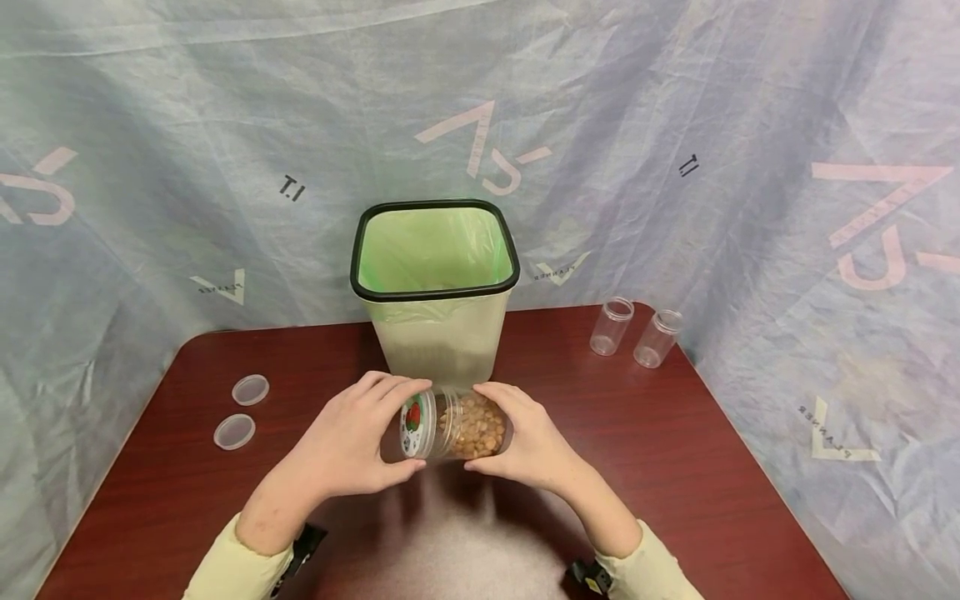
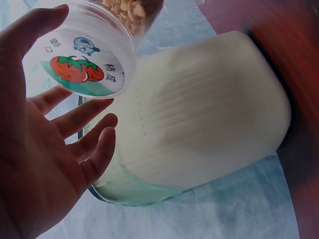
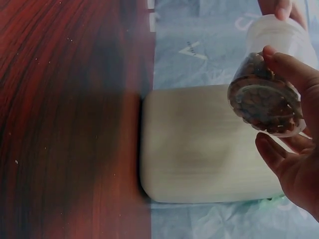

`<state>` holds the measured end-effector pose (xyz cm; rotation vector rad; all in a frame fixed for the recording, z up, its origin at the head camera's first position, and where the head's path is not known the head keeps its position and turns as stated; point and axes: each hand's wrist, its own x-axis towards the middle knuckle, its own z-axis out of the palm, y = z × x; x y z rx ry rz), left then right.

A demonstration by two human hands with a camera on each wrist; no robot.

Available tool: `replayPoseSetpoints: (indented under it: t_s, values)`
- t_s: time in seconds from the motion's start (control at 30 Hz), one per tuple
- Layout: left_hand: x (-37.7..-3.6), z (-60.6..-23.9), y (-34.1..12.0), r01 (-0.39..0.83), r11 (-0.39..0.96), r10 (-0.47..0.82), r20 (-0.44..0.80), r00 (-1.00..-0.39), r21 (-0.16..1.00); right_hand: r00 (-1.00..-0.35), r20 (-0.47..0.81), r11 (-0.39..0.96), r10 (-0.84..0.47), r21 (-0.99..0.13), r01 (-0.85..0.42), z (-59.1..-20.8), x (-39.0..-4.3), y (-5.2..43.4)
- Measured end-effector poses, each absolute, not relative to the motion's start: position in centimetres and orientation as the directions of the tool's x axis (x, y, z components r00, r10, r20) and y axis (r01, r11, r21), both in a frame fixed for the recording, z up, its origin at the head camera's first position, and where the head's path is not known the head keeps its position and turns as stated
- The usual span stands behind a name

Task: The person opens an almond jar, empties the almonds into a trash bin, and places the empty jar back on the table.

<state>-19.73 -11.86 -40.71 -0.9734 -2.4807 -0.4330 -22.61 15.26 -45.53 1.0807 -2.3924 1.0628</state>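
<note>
Both hands hold a clear plastic jar [image 1: 474,427] on its side over the table, in front of the bin. Light-brown, nut-like pieces [image 2: 132,12] fill much of it. My left hand [image 1: 352,437] grips the white lid [image 1: 414,425], thumb on one side and fingers on the other. Two red fruits on a green patch decorate that lid, plain to see in the left wrist view. At the opposite end, my right hand [image 1: 534,437] has its thumb and fingers round the jar's base. The right wrist view shows the jar's bottom [image 3: 264,107] with the pieces behind it.
A pale bin [image 1: 442,337] with a black rim and green liner stands at the table's back. Two clear lidless jars [image 1: 611,327] [image 1: 657,340] are at the back right. Two translucent lids [image 1: 251,389] [image 1: 235,432] lie at left. Printed cloth [image 1: 615,100] hangs behind the dark red table [image 1: 645,467].
</note>
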Motion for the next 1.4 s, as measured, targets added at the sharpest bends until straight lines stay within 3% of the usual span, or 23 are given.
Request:
replayPoseSetpoints:
  t_s: [0.53, 0.9, 1.13, 1.4]
  values:
    - [-18.7, -41.8, -13.8, 0.568, 0.782, 0.419, 0.458, -0.784, 0.256, -0.678, 0.542, 0.428, -0.496, -0.527, -0.734, -45.8, -22.5, 15.8]
    - [-18.1, -42.8, -15.7, 0.517, 0.822, 0.415, 0.369, -0.831, 0.240, -0.691, 0.536, 0.424, -0.485, -0.547, -0.722, -46.1, -22.5, 16.0]
    - [-17.7, -43.4, -17.0, 0.424, 0.865, 0.350, 0.284, -0.893, 0.270, -0.699, 0.529, 0.430, -0.482, -0.552, -0.714, -46.4, -22.5, 16.2]
    - [-18.3, -44.5, -18.8, 0.436, 0.854, 0.354, 0.298, -0.886, 0.283, -0.712, 0.519, 0.448, -0.473, -0.554, -0.702, -46.4, -22.5, 16.3]
